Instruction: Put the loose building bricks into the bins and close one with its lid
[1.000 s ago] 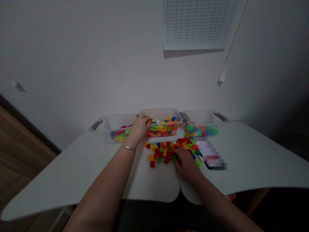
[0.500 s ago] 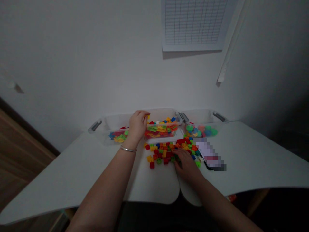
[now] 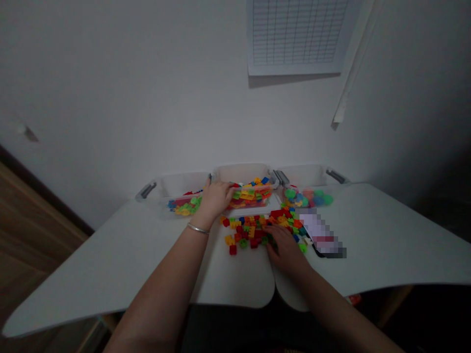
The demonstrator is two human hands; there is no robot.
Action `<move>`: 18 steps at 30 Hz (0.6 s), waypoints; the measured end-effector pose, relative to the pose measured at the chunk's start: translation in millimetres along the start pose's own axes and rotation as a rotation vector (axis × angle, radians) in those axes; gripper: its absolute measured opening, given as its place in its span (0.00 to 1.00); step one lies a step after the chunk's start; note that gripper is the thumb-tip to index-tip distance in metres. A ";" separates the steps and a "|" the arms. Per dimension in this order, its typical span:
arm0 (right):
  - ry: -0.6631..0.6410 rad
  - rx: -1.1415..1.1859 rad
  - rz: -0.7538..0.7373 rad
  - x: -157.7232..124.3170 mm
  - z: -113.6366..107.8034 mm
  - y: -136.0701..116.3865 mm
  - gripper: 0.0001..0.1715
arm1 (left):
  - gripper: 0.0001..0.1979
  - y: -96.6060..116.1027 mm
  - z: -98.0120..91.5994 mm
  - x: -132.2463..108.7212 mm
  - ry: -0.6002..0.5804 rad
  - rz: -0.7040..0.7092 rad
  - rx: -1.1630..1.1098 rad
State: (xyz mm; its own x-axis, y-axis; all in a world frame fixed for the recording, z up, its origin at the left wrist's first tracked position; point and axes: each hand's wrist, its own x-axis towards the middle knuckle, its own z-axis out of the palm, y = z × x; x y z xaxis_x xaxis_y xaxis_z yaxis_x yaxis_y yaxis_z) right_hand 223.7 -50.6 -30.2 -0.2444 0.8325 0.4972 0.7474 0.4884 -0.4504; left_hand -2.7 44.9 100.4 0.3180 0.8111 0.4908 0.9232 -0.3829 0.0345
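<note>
White surface (image 3: 386, 235): three bins (image 3: 184, 185), frame centre; one brick heap (image 3: 252, 231), just below, too jumbled to count; one phone (image 3: 319, 233), pixelated, to its right; one sheet (image 3: 298, 34), cut off above. Left hand (image 3: 216, 198) at the middle bin (image 3: 241, 172), right hand (image 3: 286, 249) touching the brick heap; whether either's fingers are apart or clamped on something cannot be told.

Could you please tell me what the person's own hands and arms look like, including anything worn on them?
The left hand and right hand wear no gloves. A thin, silver-coloured bracelet circles the left wrist; none shows on the right. No sleeves show on the left forearm or right forearm.
</note>
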 end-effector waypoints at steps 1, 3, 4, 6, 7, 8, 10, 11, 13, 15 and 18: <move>-0.001 -0.003 -0.002 0.1 0.3 0.3 0.24 | 0.18 1.5 -1.2 -1.0 -0.014 0.001 0.022; -0.001 -0.007 -0.006 0.4 0.6 0.5 0.24 | 0.19 4.5 -4.4 -1.6 -0.044 -0.009 0.065; 0.001 -0.008 -0.008 0.5 0.6 0.4 0.24 | 0.19 5.6 -5.9 -1.4 -0.060 -0.017 0.080; 0.001 -0.006 -0.008 0.7 0.4 0.0 0.24 | 0.18 6.8 -7.1 -0.4 -0.088 -0.033 0.082; -0.002 -0.006 -0.008 0.7 0.3 -0.1 0.24 | 0.19 6.6 -6.5 0.0 -0.096 -0.038 0.072; -0.005 -0.006 -0.009 0.5 0.3 -0.2 0.24 | 0.19 6.1 -5.3 0.1 -0.096 -0.042 0.057; -0.004 -0.005 -0.013 -0.1 0.5 0.0 0.24 | 0.23 4.6 -1.6 -1.4 -0.074 -0.040 0.021; 0.000 -0.004 -0.016 -0.4 0.6 0.2 0.24 | 0.24 4.2 0.0 -3.0 -0.051 -0.035 0.001; 0.013 0.001 -0.022 -1.2 0.9 0.6 0.24 | 0.24 5.2 1.4 -8.3 0.025 -0.017 -0.046; 0.023 0.006 -0.025 -1.7 0.7 0.8 0.24 | 0.20 9.2 -0.8 -15.7 0.132 -0.018 -0.084; 0.023 0.018 -0.020 -1.8 -0.4 0.6 0.24 | 0.12 18.0 -6.6 -29.3 0.233 -0.070 -0.089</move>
State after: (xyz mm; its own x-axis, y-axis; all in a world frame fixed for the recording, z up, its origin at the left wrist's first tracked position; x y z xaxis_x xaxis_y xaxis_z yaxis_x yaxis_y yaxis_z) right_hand 224.8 -51.8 -31.0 -0.2446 0.8166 0.5228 0.7312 0.5094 -0.4537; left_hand 3.2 11.3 92.3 0.1865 0.7173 0.6713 0.9151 -0.3755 0.1470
